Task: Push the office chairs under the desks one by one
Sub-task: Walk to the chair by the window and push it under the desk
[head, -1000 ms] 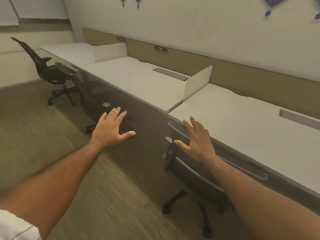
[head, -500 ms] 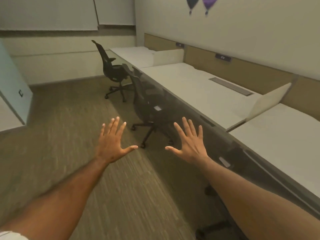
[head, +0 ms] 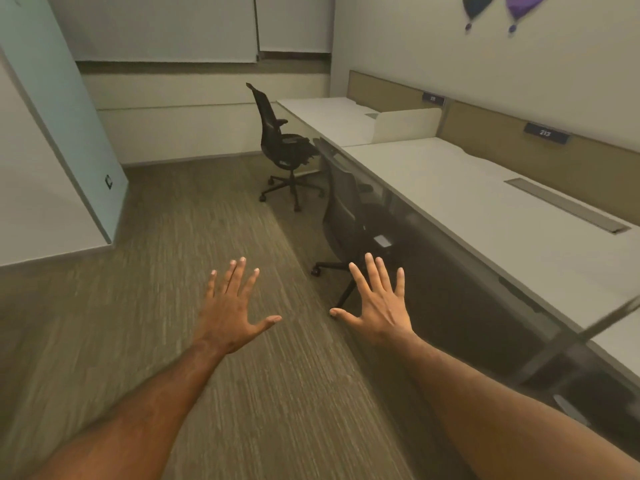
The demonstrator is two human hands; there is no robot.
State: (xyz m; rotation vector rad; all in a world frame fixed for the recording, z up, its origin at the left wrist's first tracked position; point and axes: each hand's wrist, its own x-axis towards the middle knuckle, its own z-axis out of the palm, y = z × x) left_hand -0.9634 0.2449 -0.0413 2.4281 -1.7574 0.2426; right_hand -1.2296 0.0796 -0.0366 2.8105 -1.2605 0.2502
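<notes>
Both hands hang in the air over the carpet, holding nothing: the left hand (head: 232,310) and right hand (head: 379,304) have straight, widely spread fingers. The near mesh-backed chair (head: 343,216) sits tucked against the smooth white desk (head: 485,216). The far black chair (head: 278,147) stands out from the desk on the ribbed brown carpet (head: 180,237).

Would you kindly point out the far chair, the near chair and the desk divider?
far chair (head: 266,124): head view, mesh backrest.
near chair (head: 341,209): head view, backrest.
desk divider (head: 405,124): head view, front face.
</notes>
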